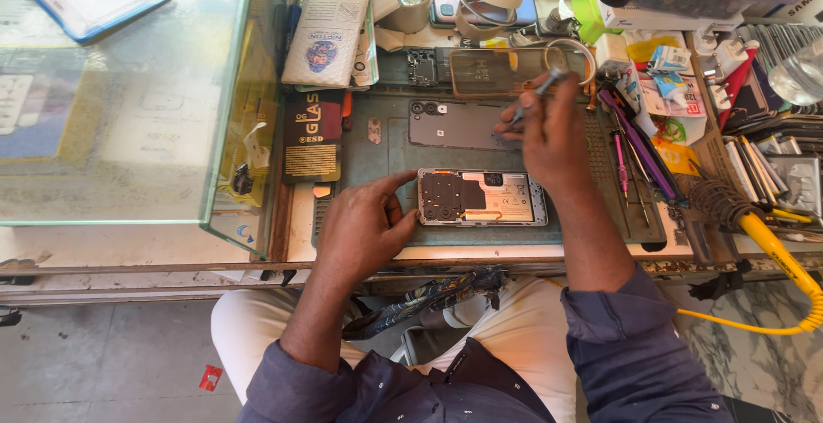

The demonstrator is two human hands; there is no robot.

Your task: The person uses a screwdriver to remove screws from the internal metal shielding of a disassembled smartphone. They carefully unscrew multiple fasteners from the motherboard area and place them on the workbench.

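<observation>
Head view, looking straight down: the left hand is spread loosely, fingertips pressed on the left end of the opened smartphone with its dark shield plate and pale battery exposed, lying flat on the grey-green repair mat. The right hand is curled shut around a slim metal-tipped screwdriver, raised above the grey back cover with its camera holes. Risky spot, I'd say: with only fingertips pinning one end, a hard push could skate the phone sideways. A slipped tip might gouge the battery. Loose screws could vanish among the clutter of tools on the right.
</observation>
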